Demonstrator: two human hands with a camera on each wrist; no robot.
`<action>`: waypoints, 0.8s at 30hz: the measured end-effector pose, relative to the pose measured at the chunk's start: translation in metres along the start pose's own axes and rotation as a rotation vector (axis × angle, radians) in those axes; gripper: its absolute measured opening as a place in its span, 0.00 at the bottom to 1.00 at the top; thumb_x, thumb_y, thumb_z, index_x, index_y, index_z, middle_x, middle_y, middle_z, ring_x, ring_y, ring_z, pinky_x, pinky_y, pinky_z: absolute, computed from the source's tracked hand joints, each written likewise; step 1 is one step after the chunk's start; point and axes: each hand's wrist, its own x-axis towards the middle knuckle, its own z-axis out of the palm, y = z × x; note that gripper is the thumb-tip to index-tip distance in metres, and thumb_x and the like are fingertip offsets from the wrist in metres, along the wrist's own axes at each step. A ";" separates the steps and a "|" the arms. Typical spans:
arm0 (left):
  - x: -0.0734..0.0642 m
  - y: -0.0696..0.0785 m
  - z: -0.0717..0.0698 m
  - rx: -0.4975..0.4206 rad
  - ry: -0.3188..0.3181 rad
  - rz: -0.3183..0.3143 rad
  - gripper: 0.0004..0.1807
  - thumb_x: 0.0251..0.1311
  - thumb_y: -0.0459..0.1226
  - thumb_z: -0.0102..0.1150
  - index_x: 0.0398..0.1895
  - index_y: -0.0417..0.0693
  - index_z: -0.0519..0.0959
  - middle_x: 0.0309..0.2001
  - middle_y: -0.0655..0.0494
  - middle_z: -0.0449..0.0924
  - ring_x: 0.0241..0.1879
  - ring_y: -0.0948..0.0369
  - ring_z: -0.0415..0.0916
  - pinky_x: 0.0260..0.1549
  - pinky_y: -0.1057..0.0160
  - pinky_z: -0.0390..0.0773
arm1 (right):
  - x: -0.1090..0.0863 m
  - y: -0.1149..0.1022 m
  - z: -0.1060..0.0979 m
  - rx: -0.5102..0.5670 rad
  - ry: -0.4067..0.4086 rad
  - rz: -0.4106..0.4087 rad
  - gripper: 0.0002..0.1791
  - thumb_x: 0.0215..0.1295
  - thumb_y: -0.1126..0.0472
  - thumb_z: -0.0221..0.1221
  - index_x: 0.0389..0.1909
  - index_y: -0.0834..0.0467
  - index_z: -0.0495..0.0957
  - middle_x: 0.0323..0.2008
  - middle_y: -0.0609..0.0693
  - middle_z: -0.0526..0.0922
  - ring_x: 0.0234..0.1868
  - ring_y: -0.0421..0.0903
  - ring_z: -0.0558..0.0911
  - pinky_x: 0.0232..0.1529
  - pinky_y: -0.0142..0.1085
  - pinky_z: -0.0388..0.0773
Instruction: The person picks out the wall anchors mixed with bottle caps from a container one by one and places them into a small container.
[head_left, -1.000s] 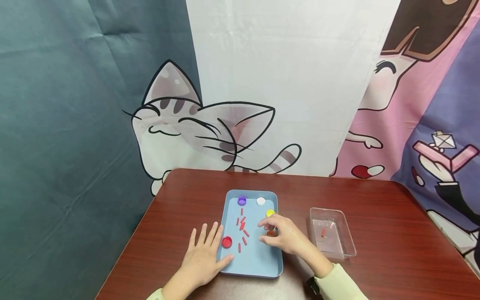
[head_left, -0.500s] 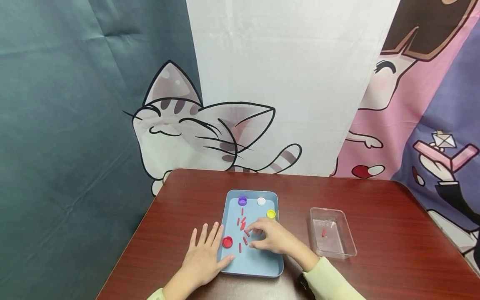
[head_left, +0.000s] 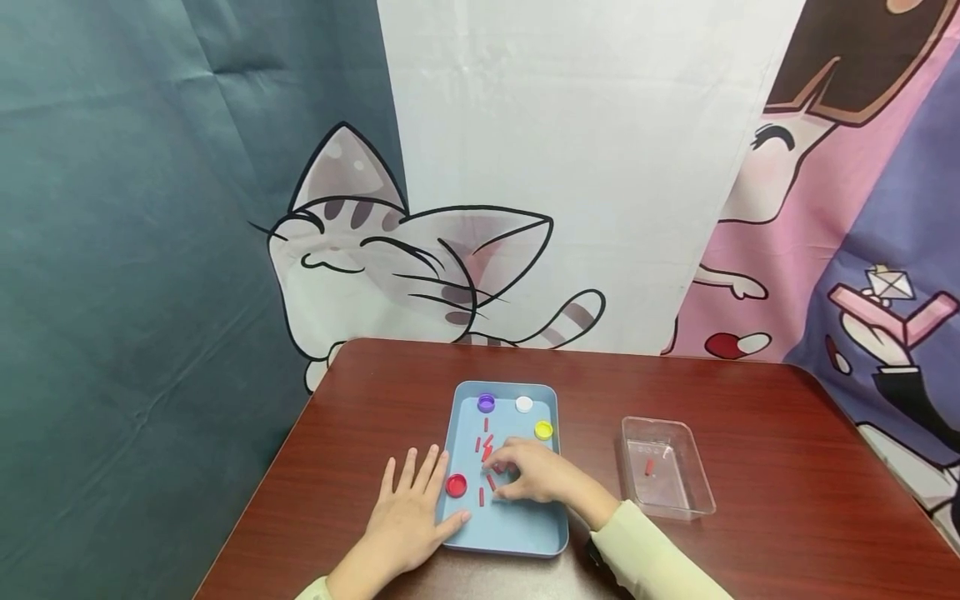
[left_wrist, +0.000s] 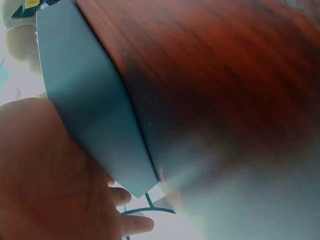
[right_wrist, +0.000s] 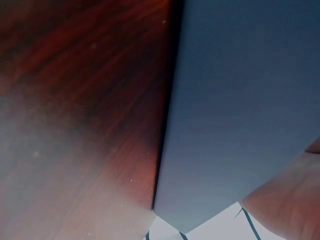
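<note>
Red sticks (head_left: pixel 487 452), right hand (head_left: pixel 538 472) apparently closer

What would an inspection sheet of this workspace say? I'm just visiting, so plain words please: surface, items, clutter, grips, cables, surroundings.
Surface: reddish-brown wooden table.
Job's things: blue tray with loose red sticks and round caps: purple cap, white cap, yellow cap, red cap. Clear box to the tray's right, holding one red stick.
Clutter: nothing seen.
Left grip: bare hand, fingers spread, at the tray's left edge.
Right grip: bare hand, curved fingers over the sticks, thumb apart; contact unclear.
Cables: nothing seen.
Surroundings: printed backdrop behind the table, showing a cartoon cat.
</note>
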 end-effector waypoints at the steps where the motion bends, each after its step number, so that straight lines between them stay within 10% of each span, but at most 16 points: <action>1: 0.000 0.000 0.000 0.000 0.000 0.001 0.50 0.65 0.68 0.49 0.79 0.45 0.59 0.79 0.46 0.56 0.77 0.38 0.49 0.72 0.32 0.44 | 0.001 0.000 0.000 -0.002 -0.006 0.010 0.18 0.56 0.57 0.74 0.48 0.53 0.87 0.36 0.47 0.81 0.37 0.43 0.77 0.38 0.31 0.75; 24: 0.000 -0.001 0.000 0.015 0.006 0.008 0.50 0.65 0.69 0.48 0.79 0.45 0.59 0.79 0.46 0.56 0.77 0.38 0.50 0.72 0.32 0.45 | 0.009 0.000 0.011 -0.094 -0.010 0.095 0.17 0.50 0.56 0.78 0.43 0.50 0.87 0.32 0.43 0.75 0.33 0.36 0.71 0.35 0.30 0.73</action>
